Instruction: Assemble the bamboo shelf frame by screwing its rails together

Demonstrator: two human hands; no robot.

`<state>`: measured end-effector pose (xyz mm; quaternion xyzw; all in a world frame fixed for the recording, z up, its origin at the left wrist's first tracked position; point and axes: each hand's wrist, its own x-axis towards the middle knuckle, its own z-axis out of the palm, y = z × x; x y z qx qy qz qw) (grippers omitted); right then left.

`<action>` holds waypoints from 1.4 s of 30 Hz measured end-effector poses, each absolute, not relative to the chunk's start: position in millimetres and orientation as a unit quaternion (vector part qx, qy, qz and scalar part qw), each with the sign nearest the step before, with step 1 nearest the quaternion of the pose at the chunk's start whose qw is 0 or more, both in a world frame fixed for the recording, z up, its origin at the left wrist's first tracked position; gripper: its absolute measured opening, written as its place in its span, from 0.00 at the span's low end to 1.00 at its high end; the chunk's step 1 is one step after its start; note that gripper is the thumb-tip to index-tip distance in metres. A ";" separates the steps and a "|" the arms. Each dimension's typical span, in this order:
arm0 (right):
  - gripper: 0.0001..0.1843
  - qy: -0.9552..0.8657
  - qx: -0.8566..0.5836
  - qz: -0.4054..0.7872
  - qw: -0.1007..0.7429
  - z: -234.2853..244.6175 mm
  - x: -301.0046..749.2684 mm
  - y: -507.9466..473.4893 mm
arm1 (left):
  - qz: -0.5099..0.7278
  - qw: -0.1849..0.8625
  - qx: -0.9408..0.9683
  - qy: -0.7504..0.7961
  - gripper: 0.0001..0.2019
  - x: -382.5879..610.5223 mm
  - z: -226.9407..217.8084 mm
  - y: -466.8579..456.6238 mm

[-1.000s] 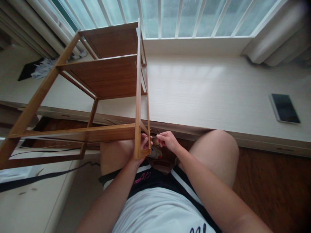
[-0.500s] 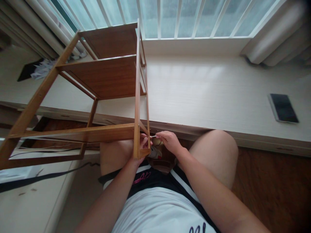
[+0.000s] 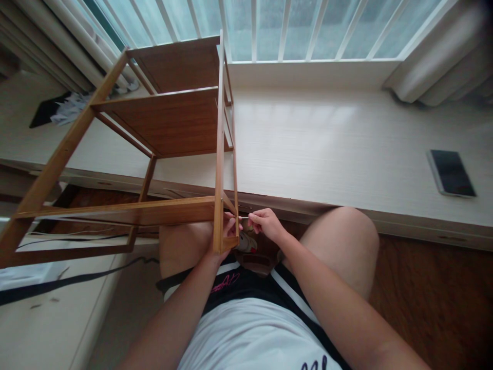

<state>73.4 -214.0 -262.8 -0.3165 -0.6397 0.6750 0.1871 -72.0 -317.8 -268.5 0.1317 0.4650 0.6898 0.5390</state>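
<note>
A brown wooden shelf rack [image 3: 165,126] with several tiers tilts across the left half of the view, its near corner post [image 3: 218,226] between my legs. My left hand [image 3: 230,224] is behind that post, fingers curled around the rack's lower end and partly hidden by the wood. Just right of the post, my right hand [image 3: 265,222] pinches a thin, shiny metal rod [image 3: 245,218], which looks like a hex key. The rod points left at the rear post of the rack; whether its tip sits in a screw is too small to tell.
A pale window ledge [image 3: 327,149] spans the view ahead, with a dark-screened phone [image 3: 451,173] at its right. Crumpled white paper [image 3: 71,109] lies on a black flat item at the left. A dark strap [image 3: 77,280] hangs over a white surface at lower left.
My right hand has turned slightly at the wrist, its fingers shifting on the metal rod. The rack and my left hand keep their places; the whole view shifts a little.
</note>
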 end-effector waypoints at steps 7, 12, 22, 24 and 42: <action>0.22 -0.658 -0.312 0.660 0.187 -258.2 75.3 -211.5 | 0.689 0.544 0.137 0.459 0.11 -72.1 -266.8 -318.7; 0.18 -0.710 -0.301 0.602 0.206 -255.2 79.5 -211.2 | 0.692 0.544 0.136 0.455 0.12 -72.3 -268.6 -318.4; 0.11 -0.780 -0.291 0.500 0.240 -255.9 85.0 -211.1 | 0.695 0.541 0.130 0.456 0.12 -71.5 -267.4 -317.8; 0.11 -0.781 -0.288 0.501 0.236 -256.0 84.5 -210.7 | 0.694 0.542 0.129 0.456 0.12 -71.5 -266.7 -317.8; 0.26 -0.674 -0.307 0.640 0.201 -262.0 75.1 -214.5 | 0.691 0.546 0.125 0.458 0.14 -71.8 -268.0 -318.7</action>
